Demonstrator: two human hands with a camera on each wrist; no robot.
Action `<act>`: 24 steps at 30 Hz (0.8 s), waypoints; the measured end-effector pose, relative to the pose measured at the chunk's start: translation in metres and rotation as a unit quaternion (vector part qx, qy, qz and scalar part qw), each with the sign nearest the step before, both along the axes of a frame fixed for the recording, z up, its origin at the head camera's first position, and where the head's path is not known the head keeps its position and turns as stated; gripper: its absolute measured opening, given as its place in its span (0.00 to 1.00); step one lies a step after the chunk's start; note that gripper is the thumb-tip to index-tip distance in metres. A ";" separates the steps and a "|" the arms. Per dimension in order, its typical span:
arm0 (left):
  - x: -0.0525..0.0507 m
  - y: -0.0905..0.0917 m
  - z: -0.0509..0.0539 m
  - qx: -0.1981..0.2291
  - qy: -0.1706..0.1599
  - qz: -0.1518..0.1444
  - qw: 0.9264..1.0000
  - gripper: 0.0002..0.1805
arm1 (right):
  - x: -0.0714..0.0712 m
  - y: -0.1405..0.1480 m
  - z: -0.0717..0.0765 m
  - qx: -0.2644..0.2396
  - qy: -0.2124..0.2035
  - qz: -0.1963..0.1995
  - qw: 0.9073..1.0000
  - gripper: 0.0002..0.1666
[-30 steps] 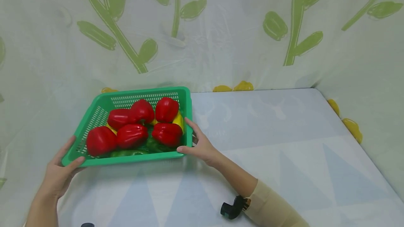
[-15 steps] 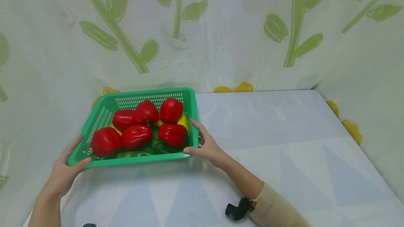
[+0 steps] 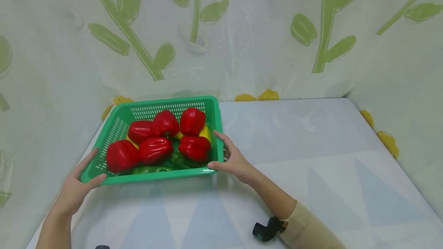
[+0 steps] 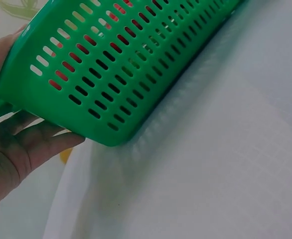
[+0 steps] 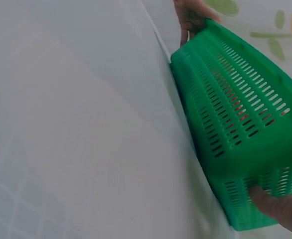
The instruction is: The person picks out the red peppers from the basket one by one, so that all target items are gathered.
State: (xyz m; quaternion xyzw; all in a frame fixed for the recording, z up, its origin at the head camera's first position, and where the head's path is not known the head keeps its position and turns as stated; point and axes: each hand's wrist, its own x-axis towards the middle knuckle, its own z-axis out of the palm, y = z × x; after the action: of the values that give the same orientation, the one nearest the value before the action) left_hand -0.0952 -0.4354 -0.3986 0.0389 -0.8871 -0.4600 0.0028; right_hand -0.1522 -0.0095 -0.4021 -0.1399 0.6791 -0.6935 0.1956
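Note:
A green plastic basket (image 3: 162, 176) with slotted walls is between my two hands in the head view. Several red bell peppers (image 3: 155, 150) lie in it, over green vegetables (image 3: 152, 169) and something yellow (image 3: 205, 133), both partly covered. My left hand (image 3: 74, 187) grips the near left corner, thumb on the rim; in the left wrist view its other fingers (image 4: 51, 144) reach below the rim. My right hand (image 3: 235, 161) holds the right end, thumb at the near corner. One right fingertip (image 5: 258, 195) presses the slotted wall in the right wrist view. Whether the basket's base touches the table cannot be told.
The table (image 3: 294, 156) has a pale cover with blue triangles and extends to the right. Behind it hangs a whitish curtain (image 3: 249, 49) with green leaves and yellow flowers. A black wrist camera (image 3: 268, 229) sits at the right sleeve. A small dark object (image 3: 102, 246) shows at the bottom edge.
The basket has shifted a little to the right in the head view, with both hands still gripping it. Its peppers lie in the same arrangement.

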 end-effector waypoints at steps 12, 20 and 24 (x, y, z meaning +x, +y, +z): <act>-0.002 -0.003 0.002 0.004 -0.031 -0.019 0.999 0.43 | 0.000 0.000 0.001 0.010 -0.005 0.002 1.000 0.51; -0.001 -0.008 0.000 0.017 -0.037 -0.040 0.998 0.43 | -0.001 0.001 -0.003 0.010 -0.009 0.017 1.000 0.52; -0.005 -0.008 0.002 0.020 -0.034 -0.043 0.998 0.42 | -0.004 0.002 -0.002 0.006 0.001 0.016 1.000 0.54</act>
State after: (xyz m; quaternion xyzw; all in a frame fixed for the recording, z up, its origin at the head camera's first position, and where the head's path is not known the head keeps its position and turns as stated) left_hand -0.0998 -0.4430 -0.3967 0.0164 -0.8783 -0.4754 -0.0478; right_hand -0.1561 -0.0073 -0.4044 -0.1505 0.6810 -0.6861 0.2071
